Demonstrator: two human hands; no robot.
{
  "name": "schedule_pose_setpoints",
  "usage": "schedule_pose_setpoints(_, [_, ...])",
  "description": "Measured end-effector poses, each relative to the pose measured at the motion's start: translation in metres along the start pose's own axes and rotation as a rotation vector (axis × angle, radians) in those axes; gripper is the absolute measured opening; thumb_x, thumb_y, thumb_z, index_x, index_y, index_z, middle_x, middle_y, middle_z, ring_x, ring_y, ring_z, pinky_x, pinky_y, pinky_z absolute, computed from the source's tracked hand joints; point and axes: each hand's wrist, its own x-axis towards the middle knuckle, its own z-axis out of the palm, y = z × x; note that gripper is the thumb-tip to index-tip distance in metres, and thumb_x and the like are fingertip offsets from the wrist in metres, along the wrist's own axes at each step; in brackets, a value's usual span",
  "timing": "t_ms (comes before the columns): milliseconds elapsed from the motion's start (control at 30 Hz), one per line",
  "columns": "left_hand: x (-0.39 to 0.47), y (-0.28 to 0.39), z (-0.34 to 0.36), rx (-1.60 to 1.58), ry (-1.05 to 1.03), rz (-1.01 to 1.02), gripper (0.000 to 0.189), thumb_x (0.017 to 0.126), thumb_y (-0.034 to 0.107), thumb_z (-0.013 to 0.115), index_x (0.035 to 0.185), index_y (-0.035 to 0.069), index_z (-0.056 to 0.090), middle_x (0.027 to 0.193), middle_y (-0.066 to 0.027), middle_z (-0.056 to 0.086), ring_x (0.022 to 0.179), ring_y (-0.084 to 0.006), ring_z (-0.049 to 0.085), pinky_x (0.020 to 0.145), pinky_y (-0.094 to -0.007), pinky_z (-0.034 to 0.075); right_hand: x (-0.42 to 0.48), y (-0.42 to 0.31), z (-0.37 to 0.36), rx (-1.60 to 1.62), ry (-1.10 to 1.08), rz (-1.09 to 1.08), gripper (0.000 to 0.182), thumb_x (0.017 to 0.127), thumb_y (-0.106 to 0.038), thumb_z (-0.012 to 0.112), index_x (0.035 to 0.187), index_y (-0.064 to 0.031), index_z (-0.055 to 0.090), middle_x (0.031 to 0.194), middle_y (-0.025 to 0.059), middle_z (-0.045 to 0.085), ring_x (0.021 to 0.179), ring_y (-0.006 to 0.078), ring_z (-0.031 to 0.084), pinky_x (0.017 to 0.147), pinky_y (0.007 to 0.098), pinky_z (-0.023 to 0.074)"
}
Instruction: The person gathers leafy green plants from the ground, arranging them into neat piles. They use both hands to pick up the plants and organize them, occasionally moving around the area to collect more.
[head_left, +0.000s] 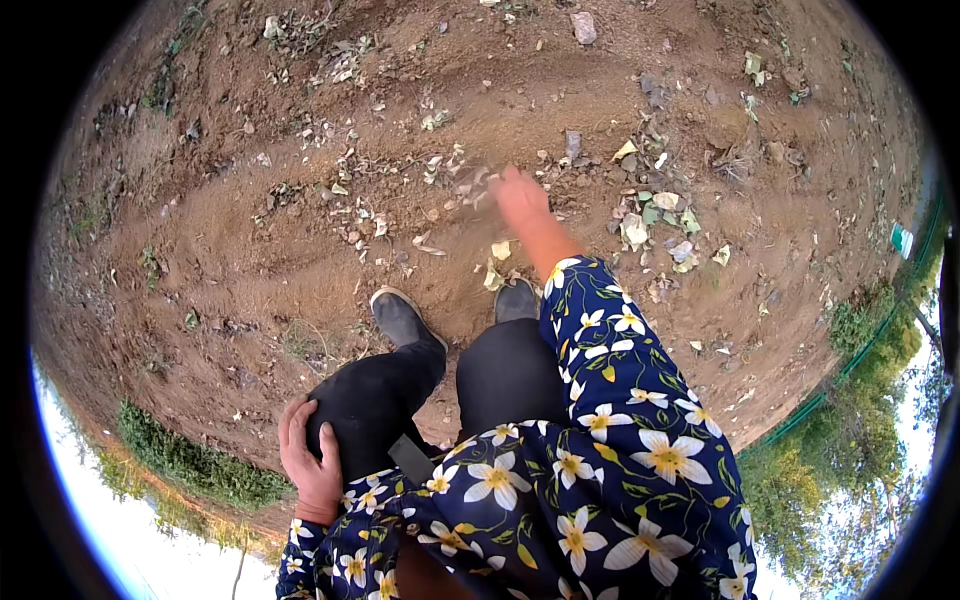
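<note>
My right hand (519, 196) reaches down to the brown soil, its fingertips blurred beside a small heap of dry leaves (471, 184). Whether its fingers hold any of these leaves cannot be made out. My left hand (311, 454) rests on my bent left knee (356, 405), fingers spread over the black trouser cloth and holding nothing. Pale yellow leaves (501, 250) lie between my right forearm and the toe of my right shoe (515, 301). A larger cluster of pale and green leaves (634, 229) lies to the right of my forearm.
My left shoe (397, 319) stands on the soil. A pinkish stone (583, 28) lies far ahead, and a grey flat piece (573, 144) beyond my right hand. Low green plants (195, 457) grow at the lower left. Green netting or fencing (855, 360) runs along the right edge.
</note>
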Motion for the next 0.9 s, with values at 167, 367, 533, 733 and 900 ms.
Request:
schedule_pose_setpoints(167, [0.034, 0.018, 0.014, 0.046, 0.015, 0.092, 0.027, 0.083, 0.016, 0.053, 0.106, 0.001, 0.056, 0.112, -0.0184, 0.054, 0.105, -0.0342, 0.051, 0.093, -0.0396, 0.038, -0.019, 0.091, 0.013, 0.327, 0.294, 0.184, 0.021, 0.077, -0.018, 0.057, 0.094, -0.0068, 0.055, 0.08, 0.0126, 0.062, 0.077, 0.0309, 0.061, 0.07, 0.0405, 0.0475])
schedule_pose_setpoints(367, [0.066, 0.03, 0.026, 0.118, 0.055, 0.163, 0.027, 0.084, 0.016, 0.053, 0.105, 0.0, 0.056, 0.111, -0.0176, 0.055, 0.105, -0.0338, 0.051, 0.093, -0.0393, 0.038, -0.022, 0.255, 0.052, 1.265, 0.422, 0.885, 0.016, 0.087, -0.011, 0.043, 0.099, -0.003, 0.05, 0.076, 0.0108, 0.059, 0.06, 0.0178, 0.061, 0.048, 0.0274, 0.0524])
schedule_pose_setpoints(533, [0.08, 0.025, 0.024, 0.184, 0.1, 0.17, 0.027, 0.086, 0.017, 0.051, 0.106, 0.0, 0.056, 0.111, -0.0174, 0.055, 0.106, -0.0329, 0.052, 0.094, -0.0385, 0.038, 0.034, 0.289, 0.091, 1.641, 0.562, 0.893, 0.03, 0.081, -0.013, 0.056, 0.109, -0.0049, 0.047, 0.092, 0.0172, 0.058, 0.075, 0.0334, 0.06, 0.065, 0.0403, 0.0484])
schedule_pose_setpoints(733, [0.095, 0.008, 0.023, 0.162, 0.086, 0.183, 0.026, 0.086, 0.016, 0.051, 0.106, 0.0, 0.056, 0.108, -0.0168, 0.056, 0.105, -0.0322, 0.052, 0.094, -0.0375, 0.038, 0.055, 0.308, 0.116, 0.789, 0.527, 0.809, 0.017, 0.079, -0.013, 0.063, 0.091, -0.0035, 0.057, 0.076, 0.011, 0.062, 0.062, 0.0245, 0.063, 0.05, 0.0345, 0.0514])
schedule_pose_setpoints(900, [0.088, 0.02, 0.008, 0.143, 0.073, 0.182, 0.026, 0.08, 0.015, 0.056, 0.103, 0.002, 0.057, 0.107, -0.0161, 0.057, 0.1, -0.033, 0.054, 0.09, -0.0376, 0.042, 0.011, 0.257, 0.064, -0.516, -0.179, 0.169, 0.029, 0.08, -0.034, 0.053, 0.084, -0.0104, 0.069, 0.089, 0.0092, 0.068, 0.083, 0.026, 0.065, 0.071, 0.038, 0.0503])
